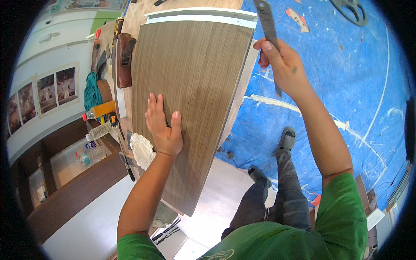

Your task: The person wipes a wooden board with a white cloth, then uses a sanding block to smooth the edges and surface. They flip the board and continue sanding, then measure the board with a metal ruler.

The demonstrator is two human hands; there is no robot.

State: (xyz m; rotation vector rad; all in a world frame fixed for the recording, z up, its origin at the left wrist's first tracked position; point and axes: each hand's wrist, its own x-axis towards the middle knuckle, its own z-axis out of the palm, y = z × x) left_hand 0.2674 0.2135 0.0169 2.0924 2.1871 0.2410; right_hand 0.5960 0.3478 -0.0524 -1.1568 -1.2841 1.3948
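Observation:
My left hand (164,130) lies flat, fingers outstretched, on a brown wood-grain panel (190,65). The panel rests on a workbench and has a light edge along its right side. To its right, my right hand (284,65) is closed around a long, flat, dark grey metal file (269,26). The file slants across the palm, its narrower end below the hand. Fingers of that hand come close to the panel's right edge; whether they touch it is unclear. Two white strips (199,16) lie across the panel's far end.
A wooden hand plane (125,60) sits along the panel's left side. Beyond it are a teal cloth (92,92), an orange-filled bottle (100,111) and a clear bottle (99,131). A crumpled white cloth (142,151) lies near my left wrist. Blue sheeting (346,78) covers the floor, with scissors-like handles (353,11).

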